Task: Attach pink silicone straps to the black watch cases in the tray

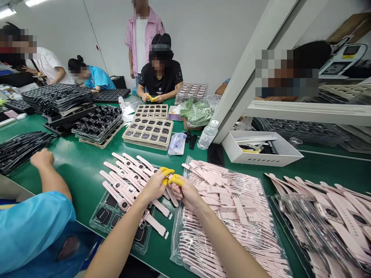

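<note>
Pressure on the pink part (169,178) should be kept light and confined to the fingertips. The part is located between the left hand (156,185) and the right hand (185,192), in front of the body, between the watches (131,189) and the clear bag (175,249). Both hands are closed on it in a pinch, with yellow covers (167,170) worn on the fingers; most of it is hidden by the grip, and whether a bare strap or a complete watch is held cannot be told. Judged from the pink straps (240,208) heaped at the bag, the material is likely to be light, soft and flexible, and to be gripped well by the covers. A strap is best held flat, near the end to be worked, since droop at both ends is probable if it is held at mid-length. More weight is to be expected at a watch case, which should be taken by its side edges; the dark round back (124,205) should not be pressed, as smearing or scratching may be caused. The watches are laid close together over the clear tray (100,226), so a straight lift is advised. Some sliding of the smooth tray on the desk (160,241) should be allowed for.
</note>
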Tool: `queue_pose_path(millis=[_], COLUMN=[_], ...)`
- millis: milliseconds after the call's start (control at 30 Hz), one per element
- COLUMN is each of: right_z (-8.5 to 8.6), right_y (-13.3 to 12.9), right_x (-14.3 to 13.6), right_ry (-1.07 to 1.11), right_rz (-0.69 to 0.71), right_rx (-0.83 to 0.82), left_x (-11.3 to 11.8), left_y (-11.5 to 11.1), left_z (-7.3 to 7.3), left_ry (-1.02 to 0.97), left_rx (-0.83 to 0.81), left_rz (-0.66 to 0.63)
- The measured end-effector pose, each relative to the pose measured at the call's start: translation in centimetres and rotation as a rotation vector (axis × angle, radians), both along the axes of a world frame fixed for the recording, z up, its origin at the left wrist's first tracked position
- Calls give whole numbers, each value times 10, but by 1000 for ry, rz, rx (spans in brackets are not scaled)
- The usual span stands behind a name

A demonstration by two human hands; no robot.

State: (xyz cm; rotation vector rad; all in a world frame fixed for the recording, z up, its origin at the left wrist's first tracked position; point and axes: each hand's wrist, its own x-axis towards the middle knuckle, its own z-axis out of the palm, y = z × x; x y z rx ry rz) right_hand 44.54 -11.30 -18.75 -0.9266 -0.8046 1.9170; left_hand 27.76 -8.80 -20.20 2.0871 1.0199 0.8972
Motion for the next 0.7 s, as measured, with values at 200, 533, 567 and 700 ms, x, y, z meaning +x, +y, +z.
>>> queue_pose_path(millis=[200, 533, 567, 700], right_z=[-1, -4, -5, -5], right_y=[1, 3, 3, 4], right_x=[1, 5, 6, 6], right_ry=[-15, -178, -188, -186], right_rz=[-23, 20, 20, 36], right_rx=[3, -53, -51, -27], left_x=[-5, -4, -4, -3], left_y=[-4, -1, -1, -2], left_z=[13, 7, 7, 13], left_ry=[8, 239, 242, 183], left_rx=[-62, 20, 17, -11], left_rz=[-91, -84, -84, -97])
